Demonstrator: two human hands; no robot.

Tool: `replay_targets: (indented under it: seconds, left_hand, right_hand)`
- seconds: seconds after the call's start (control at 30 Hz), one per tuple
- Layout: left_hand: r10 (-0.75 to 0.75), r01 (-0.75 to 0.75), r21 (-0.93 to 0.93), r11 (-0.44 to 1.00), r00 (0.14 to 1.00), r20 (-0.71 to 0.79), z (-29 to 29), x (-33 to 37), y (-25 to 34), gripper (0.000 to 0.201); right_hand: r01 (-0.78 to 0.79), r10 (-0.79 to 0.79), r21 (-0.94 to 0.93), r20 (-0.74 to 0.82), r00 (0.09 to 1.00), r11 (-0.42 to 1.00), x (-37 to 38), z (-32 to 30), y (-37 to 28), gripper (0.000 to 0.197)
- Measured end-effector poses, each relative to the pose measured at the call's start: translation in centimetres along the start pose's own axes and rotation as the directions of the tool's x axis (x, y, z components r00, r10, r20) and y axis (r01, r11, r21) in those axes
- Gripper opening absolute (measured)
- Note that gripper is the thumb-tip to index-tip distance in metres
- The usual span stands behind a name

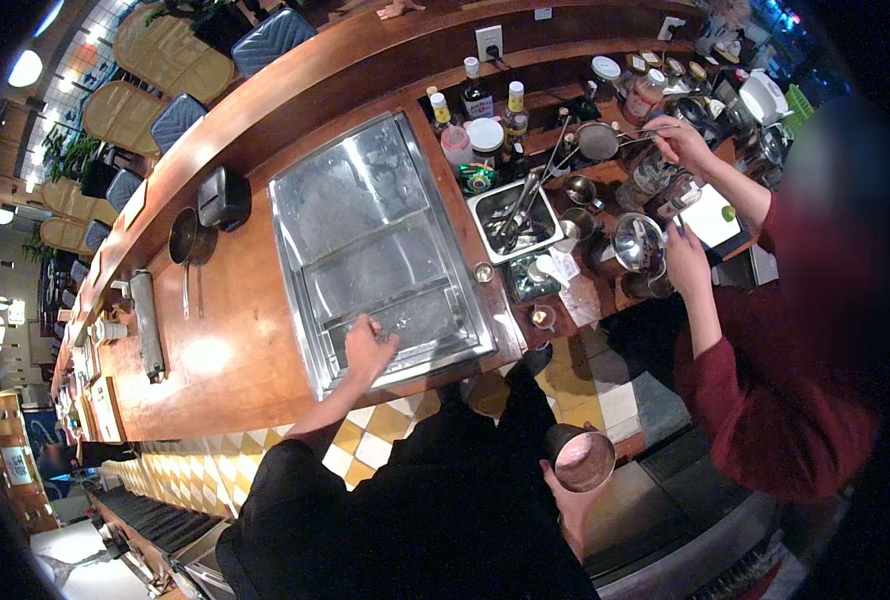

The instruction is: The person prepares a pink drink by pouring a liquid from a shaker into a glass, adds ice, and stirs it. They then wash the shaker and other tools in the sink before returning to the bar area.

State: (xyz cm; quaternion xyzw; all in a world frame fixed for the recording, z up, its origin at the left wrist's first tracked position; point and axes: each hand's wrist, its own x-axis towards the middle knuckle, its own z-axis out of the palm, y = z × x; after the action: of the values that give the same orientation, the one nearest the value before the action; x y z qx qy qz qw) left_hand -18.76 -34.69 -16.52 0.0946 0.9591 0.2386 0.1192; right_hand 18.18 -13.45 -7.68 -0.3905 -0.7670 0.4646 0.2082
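My left hand (370, 350) is over the near end of a steel counter unit with clear-looking panels (365, 270). Its fingers are curled in a pinch; something small and dark shows at the fingertips, too small to name. Low at my right side, my right hand (572, 495) is wrapped round a metal cup (583, 462) like a shaker tin. The cup's mouth faces up toward me, with pinkish reflections inside.
To the right, a person in dark red sleeves (730, 400) holds a strainer (598, 141) and works over a steel bowl-like vessel (639, 243). Bottles (476, 95) and a tray of bar tools (515, 219) stand beyond. A frying pan (191, 238) and a grey roll (146, 325) lie left.
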Motion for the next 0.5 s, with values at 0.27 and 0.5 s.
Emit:
replay_targets:
  seconds: [0.27, 0.5]
  left_hand:
    - [0.105, -0.107, 0.017, 0.994, 0.99, 0.09, -3.3, 3.5, 1.1, 0.034]
    - [0.095, -0.18, 0.065, 0.982, 0.753, 0.651, -4.2, 16.1, 2.3, 0.029]
  right_hand:
    - [0.115, -0.112, 0.091, -0.038, 0.993, 0.989, -1.7, 3.4, 1.5, 0.113]
    - [0.042, -0.055, 0.239, 0.046, 0.997, 0.97, -2.9, 5.0, 2.2, 0.111]
